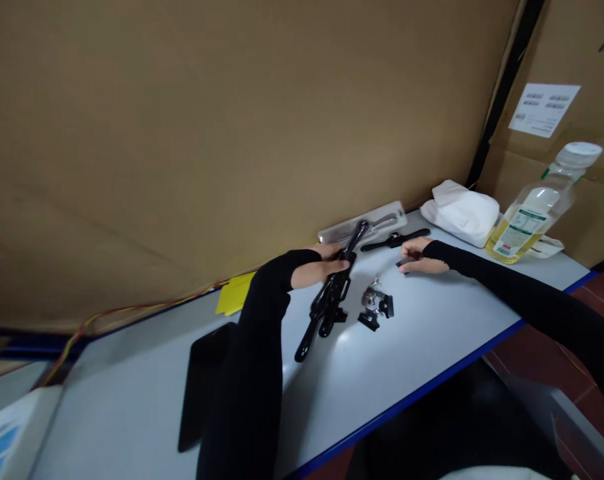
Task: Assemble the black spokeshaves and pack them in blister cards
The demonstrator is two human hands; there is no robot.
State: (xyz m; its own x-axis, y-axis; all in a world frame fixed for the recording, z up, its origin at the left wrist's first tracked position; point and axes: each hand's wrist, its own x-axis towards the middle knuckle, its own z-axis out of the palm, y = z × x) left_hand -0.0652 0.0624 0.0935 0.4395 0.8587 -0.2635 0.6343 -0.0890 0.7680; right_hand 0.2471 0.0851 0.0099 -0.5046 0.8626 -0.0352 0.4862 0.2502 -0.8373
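My left hand point(318, 268) is closed round a black spokeshave point(358, 235), whose looped handle sticks up past the fingers. Directly below it, more black spokeshaves point(318, 319) lie in a pile on the table. My right hand point(422, 259) pinches a small dark flat piece point(403, 268) between thumb and fingers; its exact kind is too small to make out. Between the hands and nearer to me sits a cluster of small silver and black metal parts point(375, 304). Behind the right hand another spokeshave point(395, 240) lies flat, apart from the pile.
A clear blister pack point(332, 233) lies against the cardboard wall. At the right stand a bottle of yellow liquid point(525, 223) and a white cloth bundle point(462, 212). Yellow paper point(235, 294) and a black tablet-like slab point(202, 380) lie left. The table has a blue edge point(427, 390).
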